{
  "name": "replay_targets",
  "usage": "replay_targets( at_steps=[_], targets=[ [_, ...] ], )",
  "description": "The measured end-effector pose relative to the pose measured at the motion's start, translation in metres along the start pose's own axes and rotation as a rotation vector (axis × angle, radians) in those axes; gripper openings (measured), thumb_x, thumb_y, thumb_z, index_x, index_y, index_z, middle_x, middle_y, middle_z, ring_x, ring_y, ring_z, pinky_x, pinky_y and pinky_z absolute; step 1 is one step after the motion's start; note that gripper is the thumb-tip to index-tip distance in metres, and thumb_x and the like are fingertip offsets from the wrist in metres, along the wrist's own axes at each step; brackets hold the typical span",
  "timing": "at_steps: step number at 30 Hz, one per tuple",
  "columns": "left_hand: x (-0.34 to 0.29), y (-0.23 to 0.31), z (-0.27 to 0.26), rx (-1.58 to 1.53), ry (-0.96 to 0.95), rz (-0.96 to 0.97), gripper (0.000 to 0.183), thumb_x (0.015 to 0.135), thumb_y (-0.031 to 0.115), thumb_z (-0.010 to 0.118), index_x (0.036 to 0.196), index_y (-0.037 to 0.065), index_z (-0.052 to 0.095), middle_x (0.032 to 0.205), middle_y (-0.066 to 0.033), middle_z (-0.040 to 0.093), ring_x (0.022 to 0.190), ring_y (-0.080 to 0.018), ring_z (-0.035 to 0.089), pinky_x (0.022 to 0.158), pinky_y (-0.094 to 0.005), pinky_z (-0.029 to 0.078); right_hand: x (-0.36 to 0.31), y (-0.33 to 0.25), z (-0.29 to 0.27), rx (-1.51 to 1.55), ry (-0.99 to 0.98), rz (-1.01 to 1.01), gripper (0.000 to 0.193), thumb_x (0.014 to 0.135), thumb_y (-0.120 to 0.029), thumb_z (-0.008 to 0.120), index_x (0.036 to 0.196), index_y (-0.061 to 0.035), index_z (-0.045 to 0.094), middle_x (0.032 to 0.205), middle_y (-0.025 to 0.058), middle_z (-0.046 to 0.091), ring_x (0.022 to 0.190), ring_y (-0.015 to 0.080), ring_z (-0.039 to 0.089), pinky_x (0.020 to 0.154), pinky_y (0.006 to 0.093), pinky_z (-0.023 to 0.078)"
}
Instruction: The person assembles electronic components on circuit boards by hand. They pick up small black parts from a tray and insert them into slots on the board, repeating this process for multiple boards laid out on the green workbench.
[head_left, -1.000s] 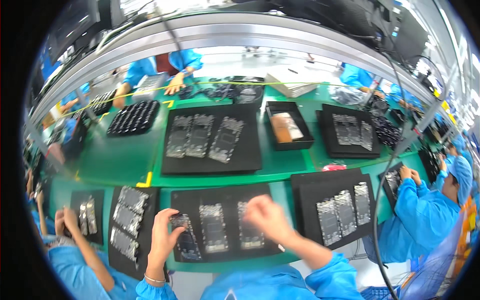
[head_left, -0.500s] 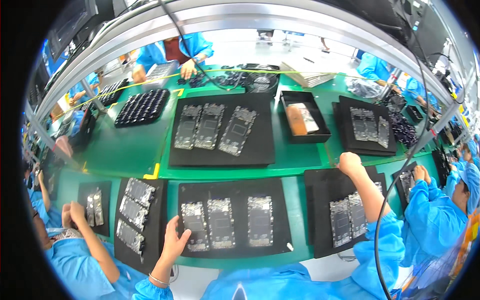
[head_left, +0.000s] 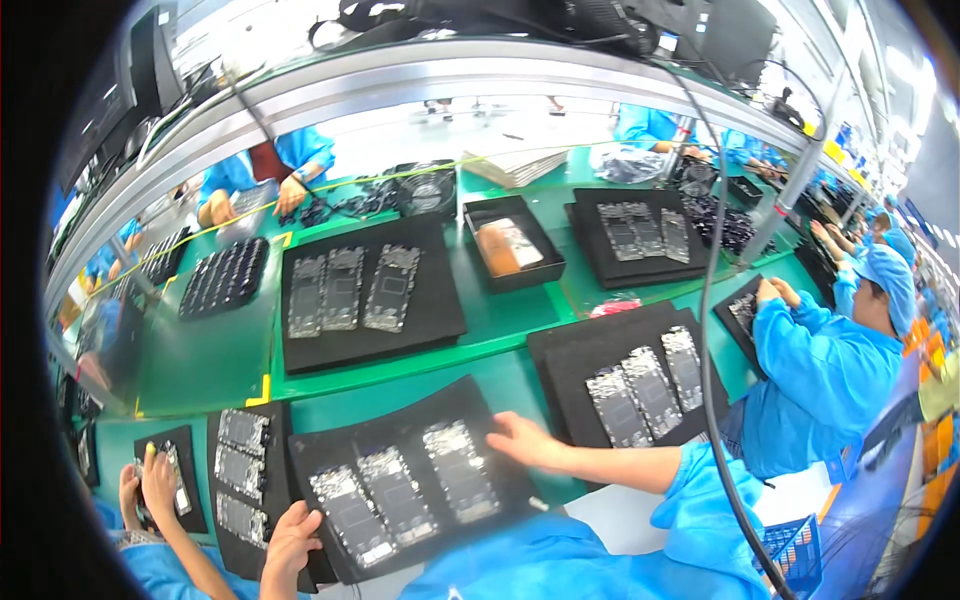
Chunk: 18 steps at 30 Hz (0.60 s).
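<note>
My left hand (head_left: pixel 291 540) grips the lower left edge of a black foam pad (head_left: pixel 345 446), thumb on top. Several fingers of that hand are hidden under the edge. My right hand (head_left: pixel 527 441) closes on the pad's right edge, beside the nearest board. The pad is tilted, and its left side overlaps a neighbouring pad. Three bare circuit boards lie on it: a left board (head_left: pixel 352 515), a middle board (head_left: pixel 397 496) and a right board (head_left: pixel 461 470), which looks blurred. A small white piece (head_left: pixel 539 504) sits by the pad's lower right corner.
Pads with more boards lie left (head_left: pixel 240 468), right (head_left: pixel 560 355) and across the bench (head_left: pixel 430 280). A black box (head_left: pixel 513 280) stands at the back. A dark cable (head_left: pixel 708 350) hangs in front on the right. Co-workers sit at both sides, one in blue (head_left: pixel 815 370) on the right.
My view has turned right. The right hand has come from the right-hand pad to the middle pad's right edge. My left hand has taken hold of the middle pad, which has shifted left and tilted.
</note>
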<state>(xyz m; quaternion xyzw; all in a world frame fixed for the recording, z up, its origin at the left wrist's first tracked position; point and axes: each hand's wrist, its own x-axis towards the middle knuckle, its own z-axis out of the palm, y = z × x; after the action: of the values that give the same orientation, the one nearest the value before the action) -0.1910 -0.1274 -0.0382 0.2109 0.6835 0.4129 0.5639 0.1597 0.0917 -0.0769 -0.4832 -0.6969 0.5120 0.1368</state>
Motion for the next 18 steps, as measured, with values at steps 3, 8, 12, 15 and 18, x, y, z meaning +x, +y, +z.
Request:
replay_targets(
  at_steps=[3, 8, 12, 15, 18],
  targets=[
    [-0.028, 0.011, 0.003, 0.009, 0.009, 0.028, 0.014, 0.09, 0.015, 0.057, 0.102, 0.009, 0.054, 0.089, 0.0015, 0.058, 0.07, -0.0076, 0.053, 0.052, -0.0229, 0.042, -0.03, -0.03, -0.021, 0.062, -0.041, -0.064, 0.06, 0.088, -0.032, 0.058, 0.131, 0.0055, 0.039, 0.127, 0.0225, 0.049, 0.117, 0.0285, 0.049, 0.096, 0.0358, 0.041],
    [-0.035, 0.083, 0.091, -0.098, -0.249, 0.107, 0.022, 0.09, 0.016, 0.058, 0.107, 0.006, 0.052, 0.092, -0.001, 0.058, 0.074, -0.0108, 0.055, 0.057, -0.0259, 0.044, -0.066, -0.011, -0.126, 0.186, 0.253, -0.012, 0.056, 0.085, -0.021, 0.064, 0.13, 0.0019, 0.043, 0.131, 0.0158, 0.048, 0.123, 0.0222, 0.044, 0.102, 0.0318, 0.036],
    [0.022, 0.097, 0.191, 0.017, -0.497, 0.17, 0.039, 0.09, 0.026, 0.059, 0.119, 0.003, 0.045, 0.112, -0.0066, 0.052, 0.094, -0.0164, 0.051, 0.073, -0.0315, 0.046, -0.089, 0.007, -0.225, 0.178, 0.544, -0.076, 0.049, 0.082, -0.014, 0.065, 0.125, 0.0032, 0.049, 0.121, 0.0175, 0.055, 0.112, 0.0228, 0.053, 0.097, 0.0308, 0.04],
    [0.062, 0.083, 0.289, -0.05, -0.615, 0.161, 0.027, 0.091, 0.023, 0.057, 0.113, 0.009, 0.05, 0.111, -0.0025, 0.056, 0.093, -0.015, 0.052, 0.075, -0.0324, 0.043, -0.091, 0.084, -0.294, 0.298, 0.629, -0.018, 0.047, 0.081, -0.012, 0.066, 0.123, 0.0033, 0.051, 0.118, 0.014, 0.058, 0.108, 0.02, 0.055, 0.093, 0.0306, 0.042],
    [0.124, 0.012, 0.357, 0.152, -0.431, 0.258, 0.055, 0.09, 0.026, 0.056, 0.131, -0.005, 0.035, 0.12, -0.0168, 0.053, 0.103, -0.0241, 0.053, 0.084, -0.0404, 0.045, -0.088, 0.165, -0.3, -0.097, 0.877, 0.012, 0.048, 0.082, -0.019, 0.066, 0.122, 0.0032, 0.051, 0.117, 0.0167, 0.058, 0.105, 0.0256, 0.057, 0.092, 0.033, 0.043]
  ],
)
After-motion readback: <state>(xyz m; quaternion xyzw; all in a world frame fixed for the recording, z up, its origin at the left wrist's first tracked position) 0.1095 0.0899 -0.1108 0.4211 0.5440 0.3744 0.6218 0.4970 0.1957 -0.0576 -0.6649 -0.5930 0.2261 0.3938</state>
